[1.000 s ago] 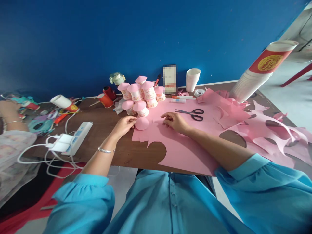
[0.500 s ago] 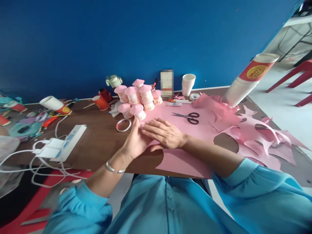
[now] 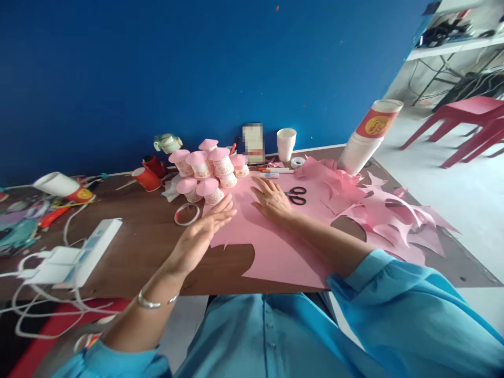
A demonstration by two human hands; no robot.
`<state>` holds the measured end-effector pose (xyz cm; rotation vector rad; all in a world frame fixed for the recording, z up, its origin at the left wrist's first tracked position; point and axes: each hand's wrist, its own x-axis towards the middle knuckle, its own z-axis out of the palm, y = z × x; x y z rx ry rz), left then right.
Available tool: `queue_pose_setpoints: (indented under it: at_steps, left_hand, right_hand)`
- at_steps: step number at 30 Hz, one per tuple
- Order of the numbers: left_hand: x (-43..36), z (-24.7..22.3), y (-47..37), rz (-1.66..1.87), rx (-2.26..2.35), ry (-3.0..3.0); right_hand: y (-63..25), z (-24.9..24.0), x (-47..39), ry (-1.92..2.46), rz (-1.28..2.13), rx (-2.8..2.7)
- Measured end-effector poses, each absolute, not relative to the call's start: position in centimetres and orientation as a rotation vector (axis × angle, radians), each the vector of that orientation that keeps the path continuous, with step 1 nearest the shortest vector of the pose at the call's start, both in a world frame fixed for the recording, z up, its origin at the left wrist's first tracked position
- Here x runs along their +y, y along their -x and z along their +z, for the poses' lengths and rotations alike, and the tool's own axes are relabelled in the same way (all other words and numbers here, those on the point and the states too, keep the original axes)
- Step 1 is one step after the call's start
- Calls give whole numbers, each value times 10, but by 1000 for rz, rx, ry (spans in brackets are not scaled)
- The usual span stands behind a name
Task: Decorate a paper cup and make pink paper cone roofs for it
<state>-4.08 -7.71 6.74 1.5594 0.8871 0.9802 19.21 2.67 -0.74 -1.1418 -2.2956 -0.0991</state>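
My left hand (image 3: 200,233) is held edge-on over the table, fingers stretched toward the small paper towers, with nothing in it. To its right, my right hand (image 3: 272,200) hovers over or rests on the pink paper sheet (image 3: 281,249), palm down with fingers spread; whether it touches I cannot tell. Black-handled scissors (image 3: 297,195) lie just beyond it, their blades partly hidden by the hand. Several decorated paper cups with pink cone roofs (image 3: 208,189) stand grouped ahead of my left hand. A roll of tape (image 3: 186,214) lies beside that hand.
Pink paper scraps (image 3: 409,220) cover the table's right side, beside a leaning stack of paper cups (image 3: 364,142). A white cup (image 3: 286,144) stands by the blue wall. On the left are a power strip (image 3: 94,252) with cables and a tipped cup (image 3: 65,187).
My hands, together before, have parted: the left went left and the right forward onto the pink sheet area. The camera view has shifted a little to the right.
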Motion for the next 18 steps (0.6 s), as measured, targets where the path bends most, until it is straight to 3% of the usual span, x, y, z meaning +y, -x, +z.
queue_pose_setpoints:
  at_steps: [5, 12, 18]
  left_hand:
    - [-74, 46, 34, 860, 1320, -2183]
    - [-3, 64, 129, 1158, 2189, -2128]
    - [65, 45, 192, 580, 2392, -2116]
  right_hand:
    - [-186, -20, 23, 1081, -91, -2395]
    - [-180, -28, 14, 1027, -86, -2469]
    - [-179, -25, 17, 1009, -81, -2554]
